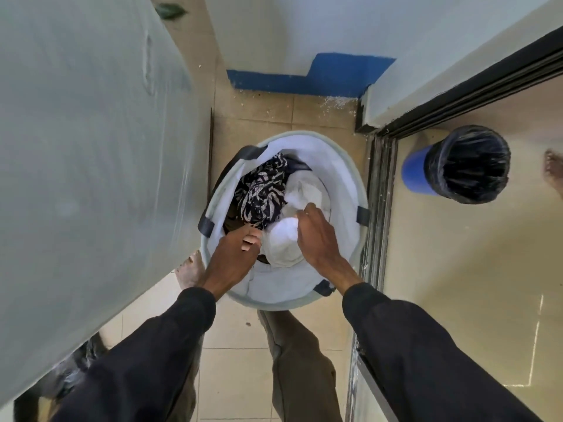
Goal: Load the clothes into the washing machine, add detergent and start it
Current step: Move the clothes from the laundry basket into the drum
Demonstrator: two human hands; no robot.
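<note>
White cloth bundle in round pale fabric basket.
Right grip curled round it; left grip curled, its hold unclear; scooping from beneath seemed wisest.

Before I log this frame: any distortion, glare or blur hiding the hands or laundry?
Head view: wide-angle bowing bends the door frame; glare streaks the glossy floor at right; left hand, right hand on the white garment and laundry basket are evenly lit, slightly soft, readable.

Head-worn camera looks steeply down, close above the laundry basket.
</note>
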